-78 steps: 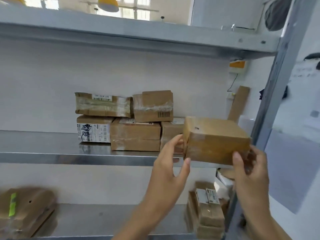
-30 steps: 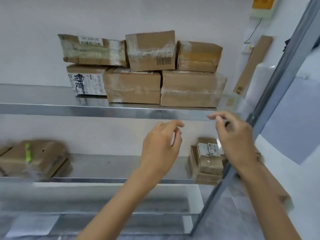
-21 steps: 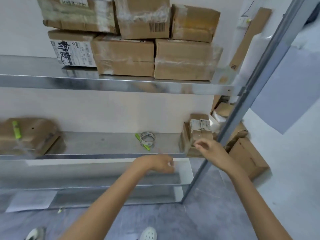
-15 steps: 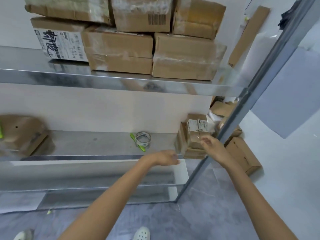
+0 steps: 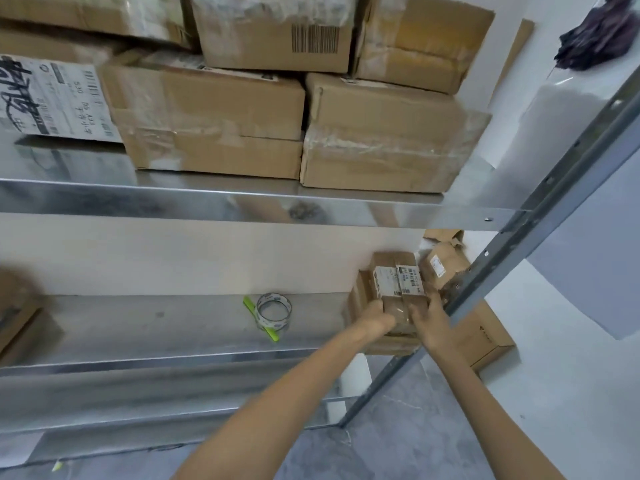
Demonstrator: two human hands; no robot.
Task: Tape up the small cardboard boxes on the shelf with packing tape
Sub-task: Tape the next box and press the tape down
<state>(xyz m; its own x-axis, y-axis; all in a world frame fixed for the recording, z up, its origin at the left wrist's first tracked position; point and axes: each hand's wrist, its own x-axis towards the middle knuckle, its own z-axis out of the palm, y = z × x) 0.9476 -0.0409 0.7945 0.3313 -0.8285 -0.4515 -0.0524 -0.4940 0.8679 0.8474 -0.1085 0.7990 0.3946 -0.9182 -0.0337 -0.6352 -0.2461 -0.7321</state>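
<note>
Low on the shelf [image 5: 173,327], clamping left grip [image 5: 377,315] and right grip [image 5: 427,318] on the small box [image 5: 398,282], risking dragging the lower box [image 5: 358,301] off the edge.

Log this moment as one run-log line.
phase: grasp box | left hand: grips small labelled box | right hand: grips same box | tape roll: idle on lower shelf

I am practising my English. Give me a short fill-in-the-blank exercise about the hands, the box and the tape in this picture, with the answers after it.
1. The left hand and the right hand both grip a small box that carries ____ labels.
2. The tape roll lies to the ____ of both hands, on the same shelf.
3. The thin stick by the tape roll is ____ in colour.
Missing words: white; left; green.
</note>
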